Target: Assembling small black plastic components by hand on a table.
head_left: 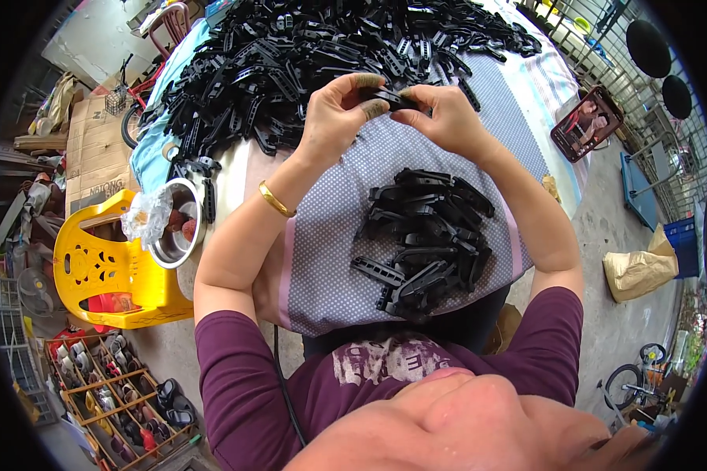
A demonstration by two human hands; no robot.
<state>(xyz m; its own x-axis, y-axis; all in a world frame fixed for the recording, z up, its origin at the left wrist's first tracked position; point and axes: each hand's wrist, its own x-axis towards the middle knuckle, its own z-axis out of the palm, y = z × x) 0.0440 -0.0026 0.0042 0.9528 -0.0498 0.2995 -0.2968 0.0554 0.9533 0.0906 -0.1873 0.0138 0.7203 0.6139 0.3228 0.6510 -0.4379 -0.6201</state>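
From my remote feed, nearest first: the wearer's purple shirt (330, 385) is showing pale block lettering, upside down from here and partly creased. Just past it, a small pile of black plastic pieces (440, 216) is lying on a dotted grey cloth (322, 235) with pink bands; I'm reading no marks on them. A gold bangle (277, 200) is circling the left wrist.

Beyond the pile, I'm seeing both hands raised: the left hand (342, 114) is pinching one end of a dark piece (393, 100), the right hand (448, 118) is gripping the other. The piece is sitting between the fingertips, over the cloth, near the big heap. Left fingertips are looking dark-smudged.

Off left, a metal bowl (199, 245) is holding reddish round items beside a clear plastic bag (147, 216), near a yellow chair (67, 263). Off right, a phone (587, 124) is displaying a picture; its small on-screen detail is staying unreadable to me. Farther on, a large heap of black pieces (291, 63) is covering much of the cloth-draped worktop (538, 86). Left of that, flattened cardboard (94, 153) is bearing dark printed capitals.
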